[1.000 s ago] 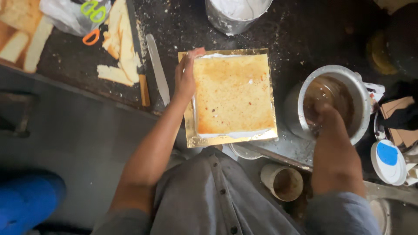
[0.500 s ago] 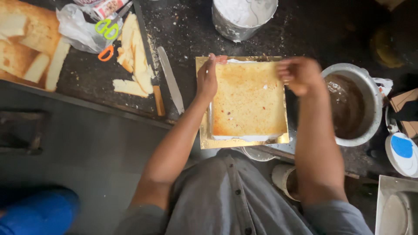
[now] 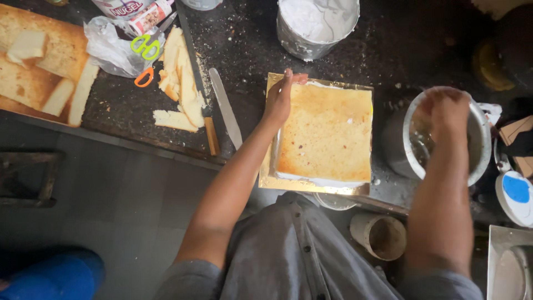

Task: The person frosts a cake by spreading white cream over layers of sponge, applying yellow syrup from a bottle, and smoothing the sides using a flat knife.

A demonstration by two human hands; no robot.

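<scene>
Now my right hand (image 3: 448, 111), back from over the square sponge cake (image 3: 326, 133), dips into the steel bowl (image 3: 410, 145), grip hidden; my left hand (image 3: 279, 100) lies open-fingered along the gold board's (image 3: 267, 172) left edge.

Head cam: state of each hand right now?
Left hand: open, fingers resting on the left edge of the gold cake board.
Right hand: closed, inside the steel bowl; what it holds cannot be told.

A square golden-brown sponge cake (image 3: 326, 132) lies flat on a gold board (image 3: 266, 178) at the counter's edge. Just beside it on the right stands a round metal pot (image 3: 477, 161).
</scene>
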